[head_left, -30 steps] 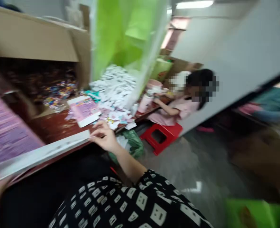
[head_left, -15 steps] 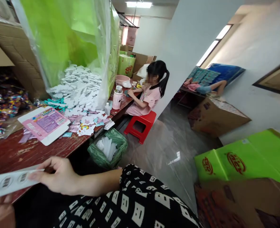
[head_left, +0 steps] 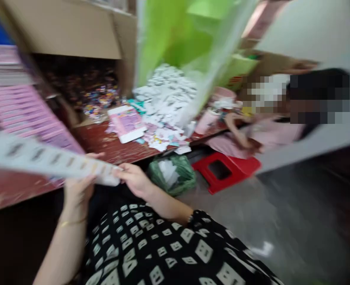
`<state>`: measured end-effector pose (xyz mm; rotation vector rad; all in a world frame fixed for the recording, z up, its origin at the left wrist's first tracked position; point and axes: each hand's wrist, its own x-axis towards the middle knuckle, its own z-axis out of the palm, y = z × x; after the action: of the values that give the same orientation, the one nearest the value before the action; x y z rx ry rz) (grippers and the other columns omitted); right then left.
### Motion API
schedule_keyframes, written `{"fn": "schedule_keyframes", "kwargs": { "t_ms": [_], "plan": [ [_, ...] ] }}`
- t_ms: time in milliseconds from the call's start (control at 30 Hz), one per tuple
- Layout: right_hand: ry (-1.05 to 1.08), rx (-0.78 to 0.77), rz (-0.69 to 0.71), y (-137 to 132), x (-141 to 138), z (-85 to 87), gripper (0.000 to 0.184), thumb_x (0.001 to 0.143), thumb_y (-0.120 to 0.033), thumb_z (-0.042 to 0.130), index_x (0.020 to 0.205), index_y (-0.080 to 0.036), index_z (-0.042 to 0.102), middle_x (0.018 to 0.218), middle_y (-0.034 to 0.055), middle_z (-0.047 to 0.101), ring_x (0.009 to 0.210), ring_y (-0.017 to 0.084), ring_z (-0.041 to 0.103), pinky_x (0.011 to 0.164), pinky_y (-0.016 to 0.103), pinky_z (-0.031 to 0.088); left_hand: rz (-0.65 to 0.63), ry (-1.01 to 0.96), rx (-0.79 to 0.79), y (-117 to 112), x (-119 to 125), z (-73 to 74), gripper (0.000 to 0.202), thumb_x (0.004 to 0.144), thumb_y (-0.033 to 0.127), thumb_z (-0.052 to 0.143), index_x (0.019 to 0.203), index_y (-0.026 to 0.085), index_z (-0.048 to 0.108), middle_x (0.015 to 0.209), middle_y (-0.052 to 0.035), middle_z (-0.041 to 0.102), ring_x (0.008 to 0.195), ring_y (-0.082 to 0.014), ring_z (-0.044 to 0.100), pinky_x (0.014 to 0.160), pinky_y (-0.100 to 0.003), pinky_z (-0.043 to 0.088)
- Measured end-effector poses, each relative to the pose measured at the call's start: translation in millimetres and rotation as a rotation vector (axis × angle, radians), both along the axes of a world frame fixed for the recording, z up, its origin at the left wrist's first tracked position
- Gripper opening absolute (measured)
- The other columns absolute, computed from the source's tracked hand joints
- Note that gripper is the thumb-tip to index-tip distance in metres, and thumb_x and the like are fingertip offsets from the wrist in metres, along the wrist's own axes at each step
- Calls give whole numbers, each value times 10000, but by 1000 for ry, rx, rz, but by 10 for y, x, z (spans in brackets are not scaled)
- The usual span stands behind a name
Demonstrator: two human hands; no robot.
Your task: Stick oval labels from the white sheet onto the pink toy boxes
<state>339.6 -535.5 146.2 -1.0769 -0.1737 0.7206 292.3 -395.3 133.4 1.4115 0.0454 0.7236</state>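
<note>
A long white strip of printed stickers point(head_left: 47, 159) stretches from the left edge to the middle, blurred by motion. My right hand point(head_left: 135, 180) pinches its right end. My left hand point(head_left: 79, 186) grips the strip from below a little further left, a thin bracelet on its wrist. Both hands hover over my lap, just in front of the worn red table point(head_left: 109, 144).
On the table lie a pink printed card point(head_left: 127, 123), scattered small cards and a heap of white pieces point(head_left: 165, 95) spilling from a green plastic bag point(head_left: 180, 35). Stacked pink sheets point(head_left: 23, 111) stand at left. A seated person point(head_left: 269, 126) on a red stool point(head_left: 226, 170) works at right. A green bag point(head_left: 171, 174) sits underneath.
The view has swung back left and down. The sticker strip now rises higher across the left side, and my left hand has come into view gripping it beside my right hand.
</note>
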Motion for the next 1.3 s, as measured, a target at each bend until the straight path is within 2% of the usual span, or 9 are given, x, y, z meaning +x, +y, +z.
{"fn": "schedule_keyframes", "kwargs": {
  "t_ms": [100,200,333,533,667,933,1067,1200,1300],
  "plan": [
    [21,17,97,-6,82,-67,481,481,-504,933,699,-190,641,604,-67,653,535,51,546,523,169,396,350,31,-414,33,-121,-15,512,482,357,959,930,249,737,973,4,776,856,-188,728,817,-311,604],
    [-138,-65,31,41,120,-190,458,534,-488,923,754,-194,648,674,-31,695,592,85,596,609,212,484,359,123,-577,41,-53,-31,531,440,321,957,889,156,725,966,-71,782,838,-214,736,812,-332,607],
    [-371,-152,-42,62,110,-267,420,629,-521,867,791,-195,659,731,8,709,634,117,619,642,256,513,298,93,-669,24,-122,-34,540,466,317,957,927,154,729,1000,-82,782,890,-222,739,877,-352,595],
    [-532,-211,-13,79,160,-332,415,740,-595,769,785,-196,664,653,8,678,592,127,601,629,276,515,290,30,-627,-7,-213,-38,507,534,348,942,955,151,738,1139,-108,758,1074,-262,712,991,-382,555],
    [-607,-270,7,72,171,-364,409,794,-597,713,773,-190,677,626,10,663,574,130,591,592,272,498,400,39,-603,-27,-172,-79,498,550,352,944,949,137,736,1072,-106,772,1008,-254,729,956,-382,568],
    [-677,-229,-120,18,171,-269,262,787,-432,770,913,-208,716,795,30,720,629,130,616,617,276,522,448,35,-488,-67,-184,-51,494,539,309,954,940,151,714,986,-65,772,906,-210,731,923,-370,584],
    [-959,-233,-224,-24,183,-204,102,831,-338,737,798,-243,758,847,42,734,781,190,670,720,350,556,451,27,-519,-54,-178,-53,442,559,303,947,907,145,728,965,-63,774,893,-206,732,923,-365,581],
    [-1213,-213,-251,-61,165,-189,87,841,-257,715,790,-287,778,892,44,725,830,213,673,800,419,560,460,25,-569,-39,-158,-71,467,548,292,951,937,145,739,1016,-80,777,951,-230,733,954,-386,570],
    [-1133,-136,-247,-34,158,-192,100,831,-250,725,916,-289,759,992,49,720,888,212,671,798,398,548,458,17,-595,-39,-153,-76,444,552,272,948,929,145,751,1018,-80,779,920,-219,733,929,-370,578]
  ]
}}
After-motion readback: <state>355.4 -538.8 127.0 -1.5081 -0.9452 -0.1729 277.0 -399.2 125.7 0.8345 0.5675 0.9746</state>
